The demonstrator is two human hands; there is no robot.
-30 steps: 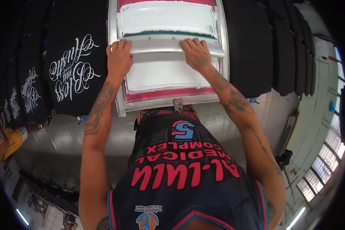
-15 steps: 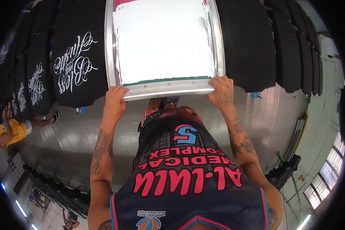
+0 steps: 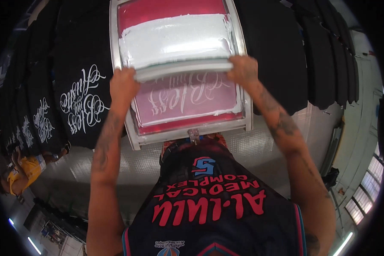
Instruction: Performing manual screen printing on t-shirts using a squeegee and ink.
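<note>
My left hand (image 3: 124, 83) and my right hand (image 3: 244, 71) are closed round the two ends of a long squeegee (image 3: 183, 66). It lies across the middle of a screen-printing frame (image 3: 162, 138) with pale metal rails. Beyond the squeegee, a thick layer of white ink (image 3: 177, 36) covers the mesh, with bare red mesh (image 3: 170, 13) at the far end. On the near side, the pinkish mesh (image 3: 187, 96) shows mirrored script lettering and a thin white ink line along its near edge. The squeegee's blade is mostly hidden.
To the left hang or lie black shirts (image 3: 79, 53) with white script prints. Plain black shirts (image 3: 273, 51) stand in a row on the right. A person in a yellow top (image 3: 27, 175) is at the far left. Shiny textured floor (image 3: 269, 132) lies below the frame.
Both hands have moved the squeegee away from me, from the frame's near end to its middle. The lettered near part of the mesh and the near rail now show.
</note>
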